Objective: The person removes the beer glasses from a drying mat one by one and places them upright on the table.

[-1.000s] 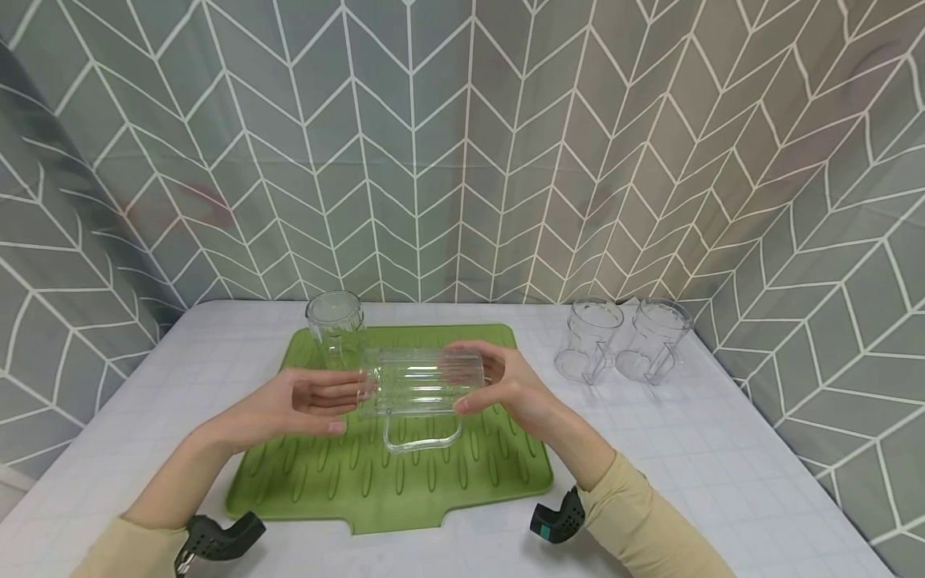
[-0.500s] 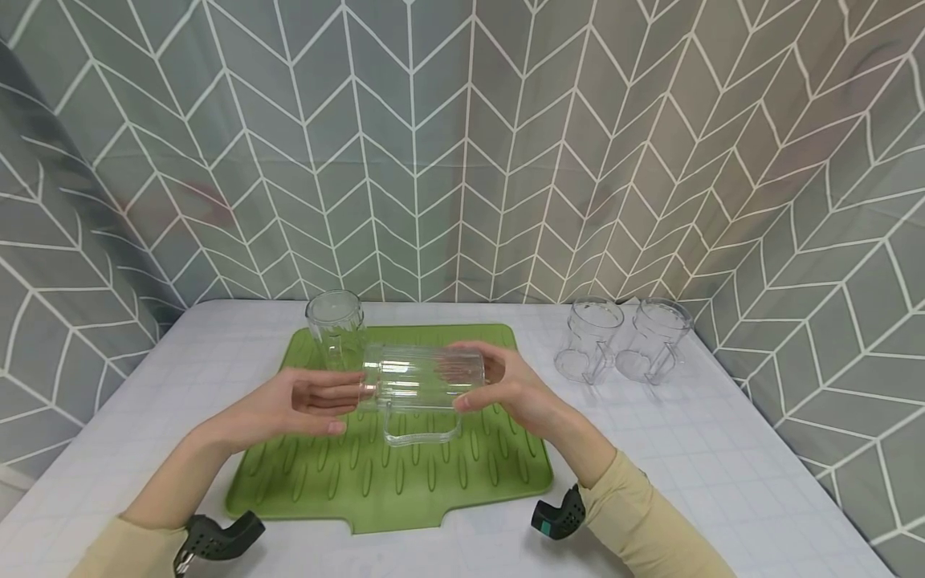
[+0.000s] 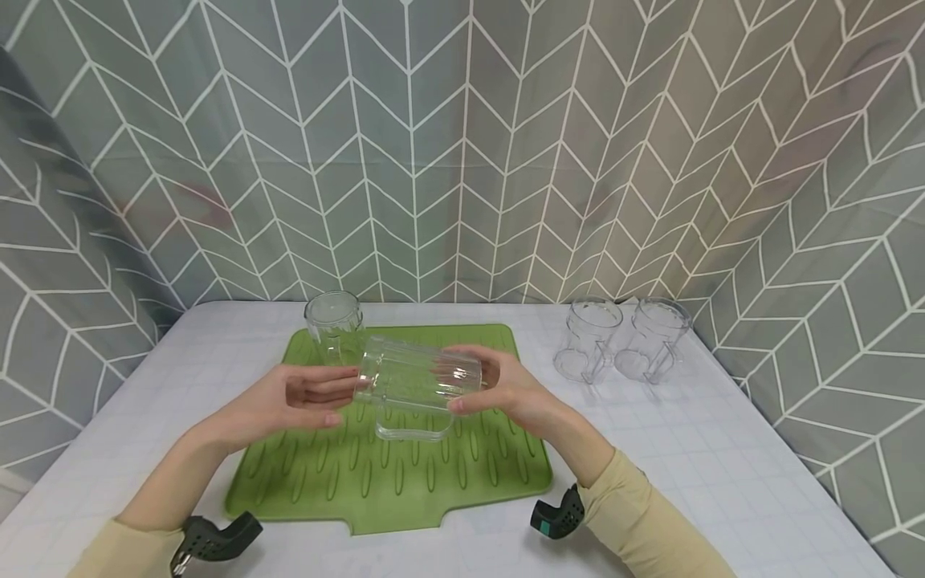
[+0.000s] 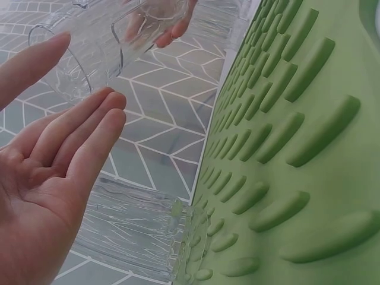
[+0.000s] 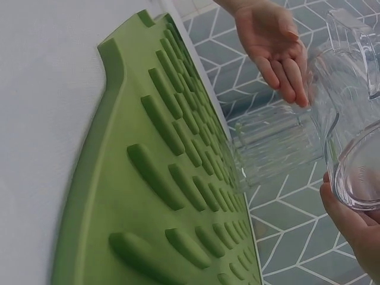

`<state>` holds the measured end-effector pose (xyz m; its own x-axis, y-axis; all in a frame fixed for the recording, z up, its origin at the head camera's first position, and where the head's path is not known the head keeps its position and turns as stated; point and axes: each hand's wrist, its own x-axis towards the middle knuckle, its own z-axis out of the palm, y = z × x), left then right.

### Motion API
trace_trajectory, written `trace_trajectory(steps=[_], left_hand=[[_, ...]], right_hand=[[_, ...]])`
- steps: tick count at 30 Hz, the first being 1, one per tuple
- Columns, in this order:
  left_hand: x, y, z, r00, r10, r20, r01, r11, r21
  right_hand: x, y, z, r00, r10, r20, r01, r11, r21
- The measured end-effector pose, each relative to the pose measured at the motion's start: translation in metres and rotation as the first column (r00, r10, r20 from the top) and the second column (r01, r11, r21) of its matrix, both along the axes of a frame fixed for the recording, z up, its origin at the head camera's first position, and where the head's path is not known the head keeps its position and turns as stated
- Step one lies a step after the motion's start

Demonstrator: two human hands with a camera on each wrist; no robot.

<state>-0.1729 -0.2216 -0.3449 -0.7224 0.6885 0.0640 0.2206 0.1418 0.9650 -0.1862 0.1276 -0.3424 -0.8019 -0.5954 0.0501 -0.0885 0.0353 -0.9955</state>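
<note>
Above the bright green, ridged, rubbery-looking mat [image 3: 397,510], we find the clear, cylindrical, glass-like mug [image 3: 415,379] held off the surface, almost on its side, its mouth turned toward the left hand [image 3: 296,397] and its clear, squared-off loop handle [image 3: 412,435] on the near side. We record the right hand [image 3: 502,387] gripping the mug near its base, thumb on the near face and fingers round the far one. The left hand holds nothing: its fingers lie straight and together, thumb spread apart, with the fingertips [image 4: 116,98] just beside the rim; whether they touch it, we cannot tell. A second clear, cylindrical mug [image 3: 334,321] stands at the far left corner of the mat, near the left hand. Two further clear, handled mugs [image 3: 588,341] [image 3: 654,341] stand side by side on the white, faintly lined tabletop [image 3: 723,466], to the right of the mat. In our judgement, good handling here means keeping the right thumb and fingers firm, since smooth walls may slip; holding the left palm ready below the rim; turning the mug slowly; and giving the handle room from the mat and the mouth room from the standing mug.
</note>
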Motion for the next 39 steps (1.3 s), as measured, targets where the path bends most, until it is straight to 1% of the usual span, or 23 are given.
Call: trace_trajectory(steps=[3, 6, 15, 20, 23, 32, 39], left_hand=[[0.000, -0.001, 0.000, 1.000, -0.004, -0.008, 0.004, 1.000, 0.013], [0.000, -0.002, 0.000, 1.000, 0.004, -0.010, -0.003, 1.000, 0.024], [0.000, -0.004, -0.001, 0.998, 0.047, -0.034, -0.046, 0.999, 0.013], [0.000, -0.004, -0.001, 0.996, 0.076, -0.044, -0.075, 0.997, 0.006], [-0.001, -0.004, -0.001, 0.996, 0.083, -0.044, -0.082, 0.997, 0.011], [-0.002, -0.004, 0.000, 0.998, 0.056, -0.040, -0.054, 0.997, 0.052], [-0.001, -0.004, 0.001, 0.998, 0.050, -0.045, -0.047, 0.996, 0.070]], right_hand=[[0.000, 0.000, -0.001, 1.000, -0.001, 0.007, 0.001, 1.000, -0.001], [-0.001, 0.000, -0.003, 1.000, 0.003, 0.005, -0.003, 1.000, 0.000], [0.001, -0.003, -0.005, 0.999, 0.026, -0.032, -0.026, 0.999, 0.028], [0.002, -0.005, -0.006, 1.000, 0.028, -0.012, -0.028, 0.998, 0.049], [0.002, -0.005, -0.007, 0.999, 0.038, 0.000, -0.038, 0.998, 0.052], [0.003, -0.009, -0.011, 0.998, 0.062, 0.023, -0.063, 0.997, 0.039], [0.003, -0.012, -0.016, 0.997, 0.055, 0.057, -0.057, 0.998, 0.039]])
